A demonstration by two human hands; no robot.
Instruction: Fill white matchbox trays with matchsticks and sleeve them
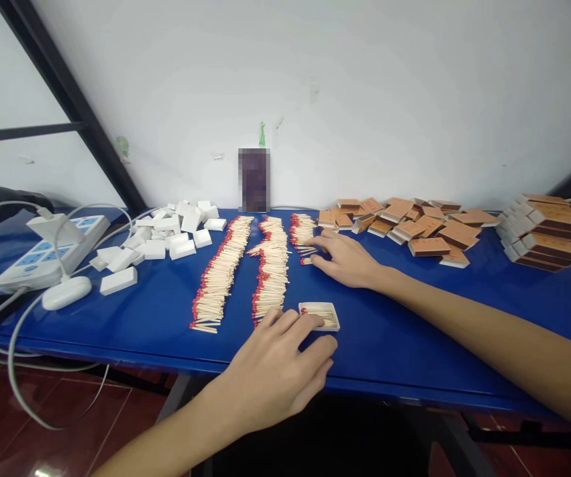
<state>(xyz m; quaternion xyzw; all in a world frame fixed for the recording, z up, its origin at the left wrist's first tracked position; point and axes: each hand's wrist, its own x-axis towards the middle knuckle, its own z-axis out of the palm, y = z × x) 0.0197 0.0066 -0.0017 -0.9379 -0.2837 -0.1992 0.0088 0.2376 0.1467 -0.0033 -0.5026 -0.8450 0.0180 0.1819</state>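
Observation:
My left hand is at the front of the table, fingers loosely bent and apart. One fingertip reaches over a small white matchbox tray that has some red-tipped matches lying in it. Farther back, my right hand rests with its fingers apart at the near end of a short row of matches. Its fingertips touch or nearly touch a few of them. Two longer rows, a middle row of matches and a left row of matches, run beside it.
Loose white trays are heaped at back left, near a power strip with cables. Orange matchbox sleeves lie scattered at back right, beside a stack of matchboxes. A blurred dark rectangle stands against the wall.

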